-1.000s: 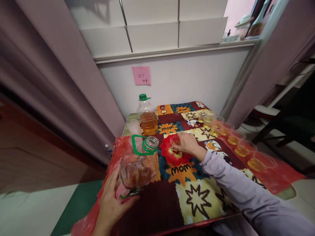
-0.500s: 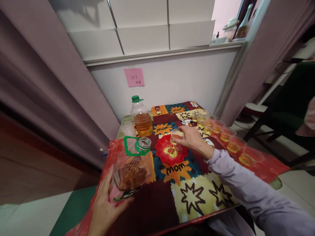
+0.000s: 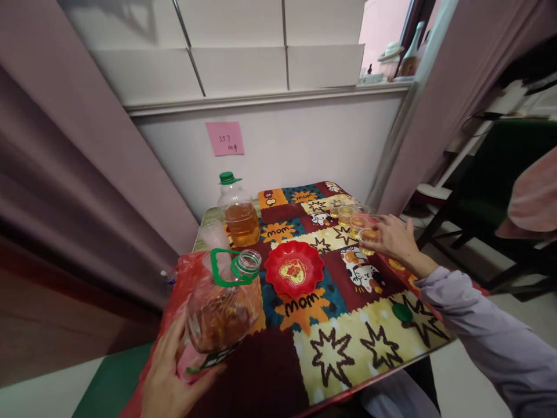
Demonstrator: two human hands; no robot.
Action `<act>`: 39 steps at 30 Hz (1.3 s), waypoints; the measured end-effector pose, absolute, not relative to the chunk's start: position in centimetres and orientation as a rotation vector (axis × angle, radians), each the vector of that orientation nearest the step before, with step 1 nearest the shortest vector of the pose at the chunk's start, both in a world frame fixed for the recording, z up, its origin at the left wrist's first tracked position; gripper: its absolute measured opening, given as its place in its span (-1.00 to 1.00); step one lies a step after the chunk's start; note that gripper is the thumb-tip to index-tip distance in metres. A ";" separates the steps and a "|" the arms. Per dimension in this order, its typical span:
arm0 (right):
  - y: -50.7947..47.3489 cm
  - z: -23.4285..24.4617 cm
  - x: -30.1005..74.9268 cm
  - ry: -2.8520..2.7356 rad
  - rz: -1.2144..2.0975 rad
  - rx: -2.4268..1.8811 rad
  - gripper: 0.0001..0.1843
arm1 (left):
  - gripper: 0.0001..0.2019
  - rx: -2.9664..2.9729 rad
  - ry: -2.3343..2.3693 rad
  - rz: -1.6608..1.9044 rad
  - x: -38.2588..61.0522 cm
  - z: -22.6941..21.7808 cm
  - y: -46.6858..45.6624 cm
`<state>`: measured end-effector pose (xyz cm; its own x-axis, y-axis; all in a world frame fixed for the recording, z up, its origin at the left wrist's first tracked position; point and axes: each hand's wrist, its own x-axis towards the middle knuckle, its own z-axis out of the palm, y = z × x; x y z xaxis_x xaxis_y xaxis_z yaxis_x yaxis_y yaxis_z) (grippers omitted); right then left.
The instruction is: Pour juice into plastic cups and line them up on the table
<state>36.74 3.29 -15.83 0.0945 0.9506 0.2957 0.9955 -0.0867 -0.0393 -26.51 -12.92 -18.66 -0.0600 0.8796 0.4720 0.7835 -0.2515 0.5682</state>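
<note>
My left hand point(image 3: 167, 363) is wrapped round the lower part of a clear plastic jug point(image 3: 221, 319). The jug has a green handle, an uncapped mouth and amber liquid inside. At the right, my right hand point(image 3: 398, 241) has its fingers on the rim of a small clear plastic cup point(image 3: 368, 242) with yellow liquid, beside a line of similar cups point(image 3: 346, 215). The hand and forearm hide some of those cups. Between the two hands lies a red scalloped plate point(image 3: 275, 283) with nothing standing on it.
Behind the held jug stands another jug point(image 3: 241, 225), green-capped and part full of amber liquid. A stack of clear cups point(image 3: 213, 235) is beside it. A green cap point(image 3: 402, 313) lies on the patterned mat near the front right. A dark chair point(image 3: 491, 180) stands beyond the table.
My right hand has carried the cup from above the red plate rightward to the line of cups. The green cap has come into sight. My left hand keeps its hold on the jug.
</note>
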 end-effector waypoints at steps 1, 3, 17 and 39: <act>3.2 -16.1 36.9 -1.936 -0.284 -2.173 -0.34 | 0.04 2.090 1.842 1.205 -26.6 -18.8 -12.9; 3.2 -16.6 37.0 -1.920 -0.277 -2.230 -0.31 | 0.04 2.114 1.856 1.183 -26.9 -19.1 -12.8; 4.1 -17.6 37.4 -1.869 -0.276 -2.377 -0.26 | 0.06 2.151 1.926 1.237 -28.0 -21.0 -13.2; 3.6 -17.6 37.3 -1.902 -0.224 -2.372 -0.23 | 0.07 2.142 1.891 1.234 -27.6 -20.6 -13.5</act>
<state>37.25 3.59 -17.58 0.2125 0.9619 0.1719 0.9755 -0.2190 0.0195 -27.62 -13.47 -20.58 -0.0522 0.8479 0.5276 0.8244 -0.2616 0.5020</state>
